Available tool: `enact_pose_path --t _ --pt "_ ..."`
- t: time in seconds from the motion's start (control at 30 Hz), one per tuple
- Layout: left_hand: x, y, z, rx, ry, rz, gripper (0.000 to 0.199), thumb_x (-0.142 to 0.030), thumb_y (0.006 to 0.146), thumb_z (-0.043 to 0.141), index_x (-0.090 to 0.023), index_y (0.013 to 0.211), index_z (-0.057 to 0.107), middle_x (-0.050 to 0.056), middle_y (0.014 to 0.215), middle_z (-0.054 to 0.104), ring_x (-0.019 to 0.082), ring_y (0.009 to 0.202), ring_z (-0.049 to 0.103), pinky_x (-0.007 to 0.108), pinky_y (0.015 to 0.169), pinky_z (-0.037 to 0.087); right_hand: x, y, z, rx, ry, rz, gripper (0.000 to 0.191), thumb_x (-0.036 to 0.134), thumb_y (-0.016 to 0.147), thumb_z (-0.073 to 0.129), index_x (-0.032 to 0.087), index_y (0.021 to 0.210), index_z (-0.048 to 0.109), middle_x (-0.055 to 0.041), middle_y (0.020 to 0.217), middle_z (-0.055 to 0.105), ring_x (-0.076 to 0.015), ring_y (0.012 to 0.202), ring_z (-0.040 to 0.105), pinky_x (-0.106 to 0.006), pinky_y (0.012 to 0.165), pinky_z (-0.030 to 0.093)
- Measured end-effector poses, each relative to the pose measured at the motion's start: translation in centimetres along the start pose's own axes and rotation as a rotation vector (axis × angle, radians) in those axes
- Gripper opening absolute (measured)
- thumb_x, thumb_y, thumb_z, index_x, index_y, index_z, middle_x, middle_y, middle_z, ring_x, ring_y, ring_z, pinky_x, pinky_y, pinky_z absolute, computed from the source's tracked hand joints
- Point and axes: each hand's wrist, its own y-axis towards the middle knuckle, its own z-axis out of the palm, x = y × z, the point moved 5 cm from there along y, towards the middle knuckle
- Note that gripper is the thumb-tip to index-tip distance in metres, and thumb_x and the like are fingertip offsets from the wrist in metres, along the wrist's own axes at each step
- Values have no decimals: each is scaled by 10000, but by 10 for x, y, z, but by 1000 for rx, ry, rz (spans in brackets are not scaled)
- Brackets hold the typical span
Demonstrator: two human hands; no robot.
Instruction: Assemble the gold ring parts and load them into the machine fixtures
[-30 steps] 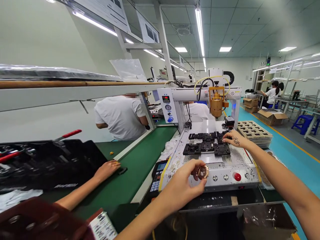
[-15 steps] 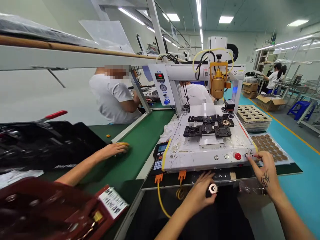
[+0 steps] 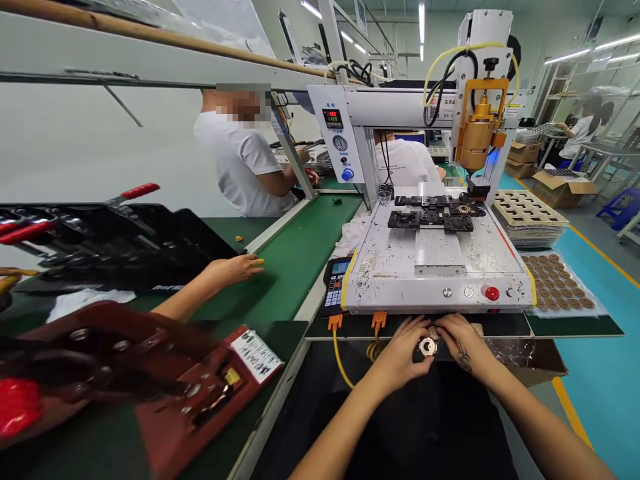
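My left hand (image 3: 400,355) is closed on a small round copper-coloured metal ring (image 3: 433,347), in front of the machine's front edge. Its thumb and fingers pinch the ring, whose face is turned up toward me. My right hand (image 3: 465,343), with a dark mark on the wrist, is closed up against the ring's upper right side. What its fingertips grip there is partly hidden. Behind both hands stands a white benchtop machine (image 3: 380,287) with front buttons and a red knob (image 3: 492,293). Black fixtures (image 3: 435,217) sit on its bed under a gold-coloured head (image 3: 476,140).
Brown discs (image 3: 555,283) lie on a sheet to the right, before stacked trays (image 3: 530,210). A keypad (image 3: 335,287) and orange-plugged yellow cables (image 3: 340,357) are left. Another person's hand (image 3: 235,268) reaches over the green belt (image 3: 295,253). A dark red clamp fixture (image 3: 175,427) stands nearby.
My right hand has left the machine's front right button and come down to the ring beside my left hand. The machine's bed and head have shifted. The view has tilted down.
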Motion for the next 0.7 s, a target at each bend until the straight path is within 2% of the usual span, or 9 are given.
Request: enact_pose_path --t 0.13,0.23,0.4,0.53,0.63,0.7 --pt "10 -4 0 102 -11 -25 440 -138 785 758 -221 1201 642 134 1558 596 304 1537 455 551 1336 241 2 -5 3 26 -107 -55 186 236 1055 610 204 1208 710 -118 1057 713 -288 953 669 -435 820 587" --pt "10 -7 1 148 -41 -68 442 -142 774 757 -213 1195 643 150 1606 545 309 1577 389 564 1341 212 2 -10 7 36 -170 -137 192 257 1067 597 196 1196 726 -127 1045 728 -285 913 649 -425 782 551" --pt "5 -3 -7 222 -137 -115 390 -133 749 765 -224 1116 667 132 1616 540 299 1585 376 539 1343 210 0 -19 15 -25 -216 -281 245 186 1098 517 173 1235 719 -132 1056 773 -263 892 653 -408 754 518" --pt "3 1 -18 283 -174 -146 362 -121 728 773 -235 1058 675 113 1614 546 295 1581 384 511 1343 210 10 -30 18 -120 -224 -346 293 137 1102 452 160 1130 742 -123 950 775 -238 798 653 -381 679 512" --pt "3 3 -23 350 -184 -171 367 -131 729 767 -247 1065 675 94 1627 534 293 1596 353 505 1345 193 29 -40 11 -181 -214 -369 288 125 1094 459 180 1071 741 -85 888 778 -210 741 662 -350 653 532" --pt "3 3 -25 385 -207 -195 383 -137 725 771 -259 1076 677 79 1640 518 298 1607 327 510 1346 180 40 -43 -7 -231 -200 -353 266 151 1093 480 204 1040 735 -64 875 777 -197 741 682 -332 676 561"
